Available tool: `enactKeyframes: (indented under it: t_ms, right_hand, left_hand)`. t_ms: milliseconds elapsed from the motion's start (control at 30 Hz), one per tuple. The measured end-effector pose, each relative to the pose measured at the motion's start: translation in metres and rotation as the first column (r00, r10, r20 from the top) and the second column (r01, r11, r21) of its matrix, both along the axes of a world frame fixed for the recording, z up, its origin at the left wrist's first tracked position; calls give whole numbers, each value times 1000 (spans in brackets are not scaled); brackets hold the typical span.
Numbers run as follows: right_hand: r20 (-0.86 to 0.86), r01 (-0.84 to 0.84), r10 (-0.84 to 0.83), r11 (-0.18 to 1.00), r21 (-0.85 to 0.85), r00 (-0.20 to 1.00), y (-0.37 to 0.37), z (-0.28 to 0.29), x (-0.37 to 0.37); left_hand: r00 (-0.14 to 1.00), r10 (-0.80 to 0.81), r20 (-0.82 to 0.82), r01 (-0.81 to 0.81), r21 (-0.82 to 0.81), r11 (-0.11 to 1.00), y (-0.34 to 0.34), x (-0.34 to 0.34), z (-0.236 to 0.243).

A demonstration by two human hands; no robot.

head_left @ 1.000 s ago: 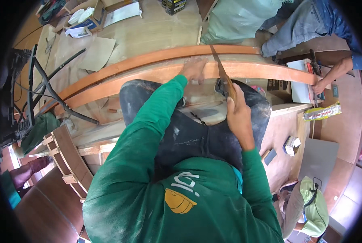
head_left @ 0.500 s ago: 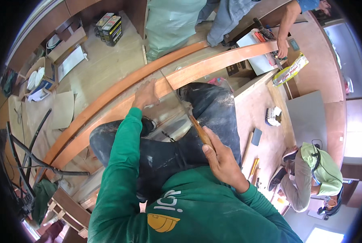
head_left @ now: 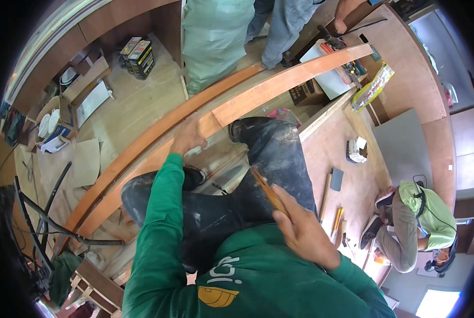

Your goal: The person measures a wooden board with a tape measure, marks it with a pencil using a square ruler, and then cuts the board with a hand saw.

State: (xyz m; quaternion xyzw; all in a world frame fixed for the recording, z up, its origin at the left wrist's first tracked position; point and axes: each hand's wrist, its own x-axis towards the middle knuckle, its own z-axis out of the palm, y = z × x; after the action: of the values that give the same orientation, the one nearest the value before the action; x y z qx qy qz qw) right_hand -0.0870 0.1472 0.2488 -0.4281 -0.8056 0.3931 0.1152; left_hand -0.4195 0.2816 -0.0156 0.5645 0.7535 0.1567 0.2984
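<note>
A long curved orange-brown board point(head_left: 295, 79) runs across in front of my knees, with a thin line across it near the middle. My left hand point(head_left: 188, 137) is closed over the board just left of that line. My right hand point(head_left: 306, 233), closer to my body, is wrapped around the wooden handle of a handsaw point(head_left: 269, 193). The saw's thin blade hardly shows against my dark trousers. Behind lies a second curved board point(head_left: 157, 132), close alongside the first.
A person stands beyond a pale green sack point(head_left: 216, 47); another crouches at right in a light green shirt point(head_left: 425, 214). Nearby are metal cans point(head_left: 138, 58), a black metal frame point(head_left: 41, 212), a yellow packet point(head_left: 373, 87), a white box point(head_left: 356, 150) and a hammer point(head_left: 329, 191).
The saw blade, earlier reaching across the board, is now drawn away from it, and my right hand is slightly lower. The other person's hand has left the board's far right end.
</note>
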Motion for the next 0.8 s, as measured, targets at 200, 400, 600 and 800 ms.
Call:
enactKeyframes:
  t_ms: [200, 400, 600, 800]
  right_hand:
    - [120, 100, -88, 990, -98, 989, -23, 30, 9]
    - [5, 61, -61, 998, 1, 998, -5, -17, -25]
    - [52, 46, -45, 999, -7, 998, -15, 18, -1]
    - [168, 75, -72, 997, -12, 983, -32, 48, 6]
  left_hand:
    - [1000, -17, 1, 17, 108, 994, 1, -2, -17]
    - [999, -25, 19, 23, 101, 995, 11, -2, -22]
    - [999, -43, 13, 41, 98, 994, 5, -2, -27]
    - [999, -26, -30, 32, 209, 977, -2, -4, -34]
